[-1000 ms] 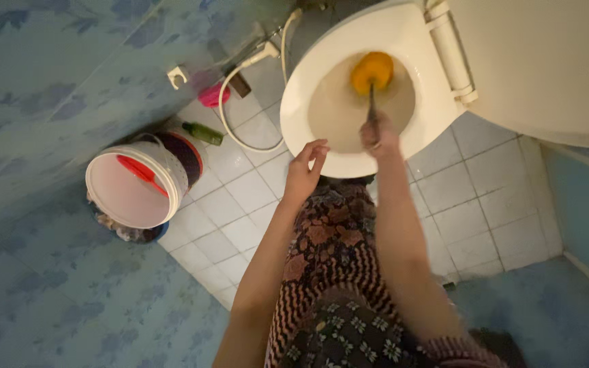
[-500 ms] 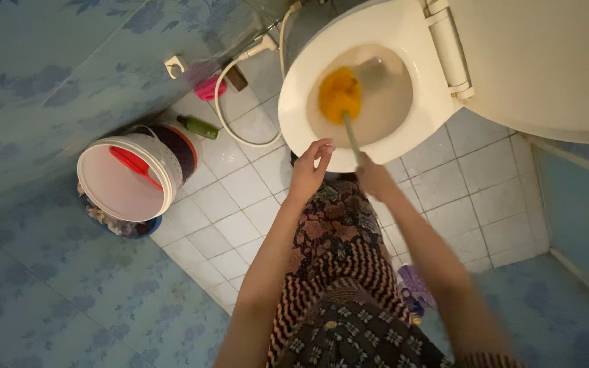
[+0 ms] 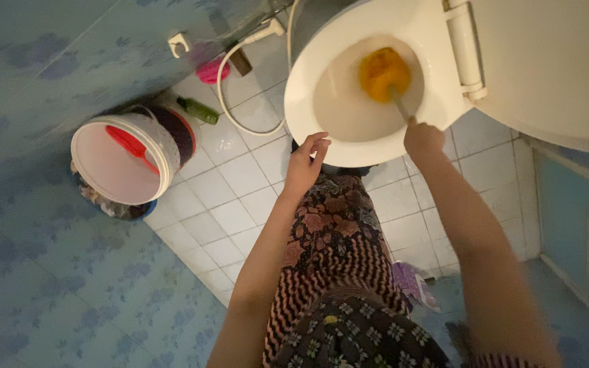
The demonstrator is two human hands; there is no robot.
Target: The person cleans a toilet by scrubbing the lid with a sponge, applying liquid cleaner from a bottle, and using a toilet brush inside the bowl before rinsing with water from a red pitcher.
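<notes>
A white toilet bowl [image 3: 308, 82] fills the upper middle, its lid raised at the right. Inside the bowl sits the orange head of a toilet brush [image 3: 383, 71]. My right hand [image 3: 423, 139] is closed around the brush's thin handle at the bowl's front right rim. My left hand [image 3: 306, 165] hovers at the front rim with fingers loosely spread, holding nothing. My patterned skirt hangs below between both arms.
A white bucket [image 3: 160, 153] with a red scoop [image 3: 129, 144] stands at the left by the blue tiled wall. A green bottle [image 3: 198, 110], a pink object [image 3: 211, 71] and a white spray hose [image 3: 230, 95] lie on the white floor tiles beside the toilet.
The brush head moved from the bowl's left side to its upper right. My right hand shifted right along the rim. The left hand stayed put.
</notes>
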